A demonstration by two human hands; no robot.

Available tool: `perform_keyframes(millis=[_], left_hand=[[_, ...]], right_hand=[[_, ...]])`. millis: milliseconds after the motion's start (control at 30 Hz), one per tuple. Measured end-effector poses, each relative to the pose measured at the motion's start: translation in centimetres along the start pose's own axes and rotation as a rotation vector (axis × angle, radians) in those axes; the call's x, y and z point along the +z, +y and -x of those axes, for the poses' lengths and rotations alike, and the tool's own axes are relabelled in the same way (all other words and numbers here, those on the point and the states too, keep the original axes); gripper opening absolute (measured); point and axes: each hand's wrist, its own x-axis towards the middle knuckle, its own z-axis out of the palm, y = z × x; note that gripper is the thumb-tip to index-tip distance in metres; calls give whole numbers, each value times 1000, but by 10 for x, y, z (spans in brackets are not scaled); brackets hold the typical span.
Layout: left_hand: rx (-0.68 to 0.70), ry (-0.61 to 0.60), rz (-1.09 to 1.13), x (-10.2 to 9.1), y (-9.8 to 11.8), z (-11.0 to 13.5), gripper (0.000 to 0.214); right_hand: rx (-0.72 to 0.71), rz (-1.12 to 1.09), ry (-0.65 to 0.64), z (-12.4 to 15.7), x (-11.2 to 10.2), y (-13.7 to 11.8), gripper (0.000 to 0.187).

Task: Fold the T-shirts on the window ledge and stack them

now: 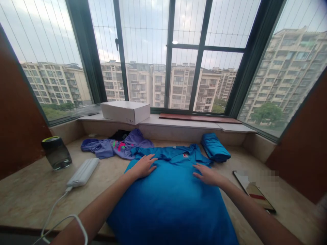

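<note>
A blue T-shirt (173,197) lies spread over the stone ledge, its collar end toward the window and its lower part hanging toward me. On its upper left rests my left hand (145,165), fingers stretched out flat. My right hand (205,174) touches the upper right of the shirt, with its fingers apart. Neither hand grips the cloth. A small red and white badge (186,155) shows on the chest, between and beyond the hands. Just past the shirt's right shoulder sits a folded blue garment (216,147). To the left, a crumpled purple garment (102,147) touches the shirt's sleeve.
On the left stand a dark bottle (56,153) and a white power bank (83,173) with a white cable (57,200) crossing near my left forearm. A phone (254,192) lies beside my right forearm. A white box (125,111) stands on the windowsill.
</note>
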Motion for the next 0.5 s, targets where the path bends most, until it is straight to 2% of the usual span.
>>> perform_keyframes(millis=[167, 300, 367, 500], left_hand=[[82, -136, 3, 10, 24, 32, 44], [138, -144, -11, 8, 36, 45, 40], [170, -137, -37, 7, 38, 36, 37], [248, -135, 10, 14, 32, -4, 43]], right_hand=[[37, 50, -106, 36, 14, 25, 30], [-6, 174, -184, 35, 6, 52, 43], [3, 223, -155, 23, 1, 64, 49], [129, 396, -7, -7, 6, 81, 62]])
